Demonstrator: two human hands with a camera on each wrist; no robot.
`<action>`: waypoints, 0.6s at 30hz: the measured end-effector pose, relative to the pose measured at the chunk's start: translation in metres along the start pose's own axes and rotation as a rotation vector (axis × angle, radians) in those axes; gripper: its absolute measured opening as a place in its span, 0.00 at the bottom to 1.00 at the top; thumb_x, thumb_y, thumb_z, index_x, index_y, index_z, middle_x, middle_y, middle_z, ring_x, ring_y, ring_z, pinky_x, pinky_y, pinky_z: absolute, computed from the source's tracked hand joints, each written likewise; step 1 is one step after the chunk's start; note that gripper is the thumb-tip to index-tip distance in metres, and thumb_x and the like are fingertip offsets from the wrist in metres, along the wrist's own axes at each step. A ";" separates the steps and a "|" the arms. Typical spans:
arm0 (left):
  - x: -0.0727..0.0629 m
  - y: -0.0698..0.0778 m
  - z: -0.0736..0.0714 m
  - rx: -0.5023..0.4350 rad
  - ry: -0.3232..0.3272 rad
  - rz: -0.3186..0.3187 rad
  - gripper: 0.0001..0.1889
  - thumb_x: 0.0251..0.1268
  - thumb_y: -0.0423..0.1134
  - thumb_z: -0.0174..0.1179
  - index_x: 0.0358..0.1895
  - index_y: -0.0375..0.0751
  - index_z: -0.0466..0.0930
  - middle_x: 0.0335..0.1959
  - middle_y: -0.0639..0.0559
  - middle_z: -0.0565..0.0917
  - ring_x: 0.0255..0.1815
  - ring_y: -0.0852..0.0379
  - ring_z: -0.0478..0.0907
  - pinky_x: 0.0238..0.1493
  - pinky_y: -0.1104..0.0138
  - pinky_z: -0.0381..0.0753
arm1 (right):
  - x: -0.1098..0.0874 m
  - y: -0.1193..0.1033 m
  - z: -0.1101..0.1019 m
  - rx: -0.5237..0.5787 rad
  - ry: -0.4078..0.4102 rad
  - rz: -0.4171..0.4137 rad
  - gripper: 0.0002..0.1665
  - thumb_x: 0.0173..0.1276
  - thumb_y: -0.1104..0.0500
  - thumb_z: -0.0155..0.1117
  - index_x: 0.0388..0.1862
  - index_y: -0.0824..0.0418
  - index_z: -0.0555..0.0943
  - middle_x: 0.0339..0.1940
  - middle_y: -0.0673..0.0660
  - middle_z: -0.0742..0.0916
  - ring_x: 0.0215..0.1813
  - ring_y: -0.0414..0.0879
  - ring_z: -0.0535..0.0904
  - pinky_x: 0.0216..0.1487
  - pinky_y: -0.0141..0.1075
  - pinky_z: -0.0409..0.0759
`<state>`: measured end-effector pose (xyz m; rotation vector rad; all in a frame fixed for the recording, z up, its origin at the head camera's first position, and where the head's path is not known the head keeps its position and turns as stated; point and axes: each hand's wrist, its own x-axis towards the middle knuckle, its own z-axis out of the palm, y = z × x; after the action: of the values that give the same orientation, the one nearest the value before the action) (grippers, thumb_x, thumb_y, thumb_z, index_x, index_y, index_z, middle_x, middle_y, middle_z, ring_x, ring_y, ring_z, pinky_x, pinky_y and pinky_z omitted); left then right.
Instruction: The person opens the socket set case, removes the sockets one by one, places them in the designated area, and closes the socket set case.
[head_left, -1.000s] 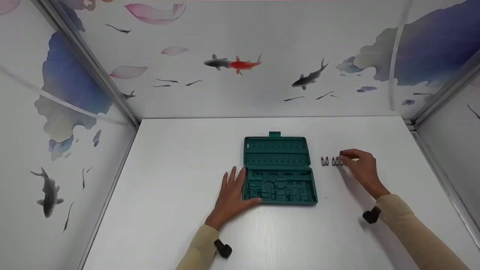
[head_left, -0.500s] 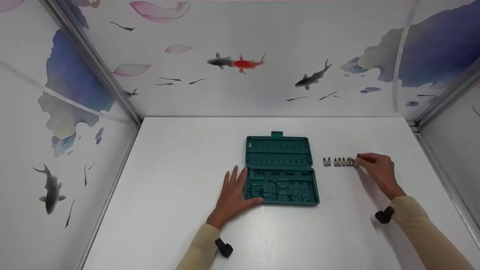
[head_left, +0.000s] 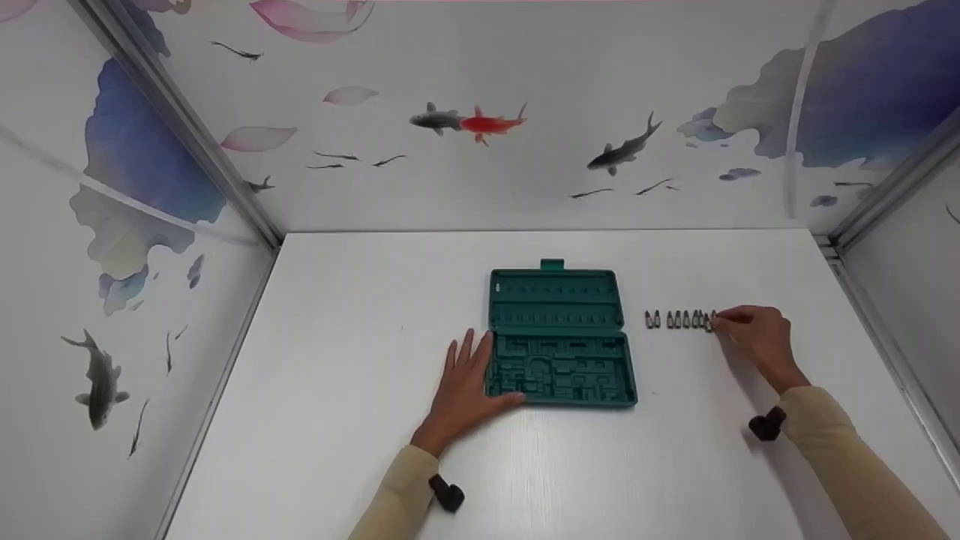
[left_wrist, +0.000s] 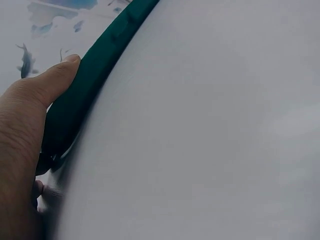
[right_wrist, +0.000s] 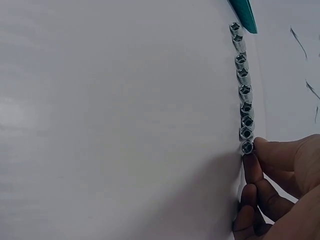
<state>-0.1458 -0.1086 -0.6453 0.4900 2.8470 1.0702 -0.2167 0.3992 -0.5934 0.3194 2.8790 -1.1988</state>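
Observation:
A green plastic tool case (head_left: 555, 300) lies open on the table, its lid folded back and its moulded tray toward me. My left hand (head_left: 459, 394) rests on its left front corner, fingers stretched along the left side and thumb (left_wrist: 64, 70) on the front edge. To the right of the case, several small metal sockets (right_wrist: 243, 75) lie side by side in a row, their square-holed ends showing in the right wrist view. At the right end of that row my right hand (head_left: 759, 337) pinches the last socket (right_wrist: 247, 147) between thumb and forefinger.
The white table (head_left: 337, 322) is bounded by printed panels at the back and sides. One small pale piece (head_left: 497, 287) shows at the lid's left end. A black wrist camera (head_left: 766, 424) is strapped to each sleeve.
My right hand has moved right along the row, uncovering more sockets, and then stayed at its end. My left hand and the case have not moved.

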 end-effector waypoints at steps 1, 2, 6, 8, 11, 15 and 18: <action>0.000 0.000 0.000 0.003 0.000 -0.001 0.65 0.64 0.80 0.65 0.93 0.45 0.46 0.93 0.40 0.46 0.93 0.41 0.38 0.90 0.42 0.38 | 0.001 0.000 0.000 -0.002 0.002 -0.003 0.23 0.80 0.54 0.72 0.59 0.74 0.89 0.56 0.72 0.91 0.57 0.57 0.84 0.40 0.22 0.76; -0.001 0.000 0.000 0.004 -0.002 -0.005 0.65 0.64 0.80 0.65 0.93 0.46 0.46 0.93 0.40 0.46 0.93 0.41 0.37 0.90 0.42 0.38 | 0.001 0.000 0.001 -0.003 0.002 -0.006 0.23 0.80 0.54 0.72 0.59 0.73 0.89 0.56 0.72 0.91 0.57 0.57 0.84 0.40 0.22 0.76; -0.001 0.000 0.000 0.006 0.000 -0.003 0.65 0.64 0.79 0.65 0.93 0.45 0.46 0.93 0.39 0.46 0.93 0.39 0.38 0.90 0.40 0.40 | 0.002 0.000 0.000 -0.003 -0.014 -0.010 0.23 0.81 0.53 0.71 0.58 0.73 0.89 0.56 0.72 0.91 0.57 0.57 0.83 0.40 0.24 0.77; -0.001 0.000 0.000 0.004 -0.002 -0.009 0.65 0.64 0.80 0.65 0.93 0.46 0.46 0.93 0.39 0.46 0.93 0.39 0.38 0.90 0.40 0.40 | 0.002 -0.001 0.000 -0.007 -0.023 -0.012 0.23 0.82 0.53 0.70 0.59 0.73 0.89 0.57 0.72 0.91 0.57 0.57 0.83 0.40 0.24 0.77; -0.001 0.001 0.000 -0.003 -0.001 -0.009 0.65 0.64 0.79 0.65 0.93 0.46 0.46 0.93 0.39 0.45 0.93 0.38 0.37 0.89 0.40 0.41 | 0.001 -0.006 -0.001 -0.015 -0.010 -0.018 0.24 0.83 0.51 0.68 0.59 0.73 0.89 0.57 0.72 0.90 0.54 0.56 0.84 0.39 0.25 0.78; 0.000 0.001 -0.001 -0.002 0.009 0.012 0.65 0.65 0.78 0.66 0.92 0.44 0.47 0.92 0.37 0.47 0.93 0.37 0.40 0.89 0.38 0.42 | -0.001 -0.021 -0.001 -0.016 0.029 -0.065 0.22 0.85 0.52 0.66 0.59 0.71 0.89 0.55 0.70 0.91 0.50 0.53 0.82 0.38 0.24 0.77; 0.000 0.002 -0.002 0.002 0.011 0.019 0.64 0.65 0.78 0.67 0.92 0.44 0.48 0.92 0.37 0.48 0.93 0.37 0.41 0.89 0.38 0.41 | -0.003 -0.036 0.002 -0.013 0.046 -0.138 0.20 0.85 0.54 0.67 0.58 0.70 0.90 0.51 0.69 0.91 0.48 0.52 0.82 0.38 0.24 0.76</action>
<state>-0.1453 -0.1081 -0.6428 0.5141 2.8587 1.0764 -0.2204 0.3723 -0.5696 0.1525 2.9908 -1.2067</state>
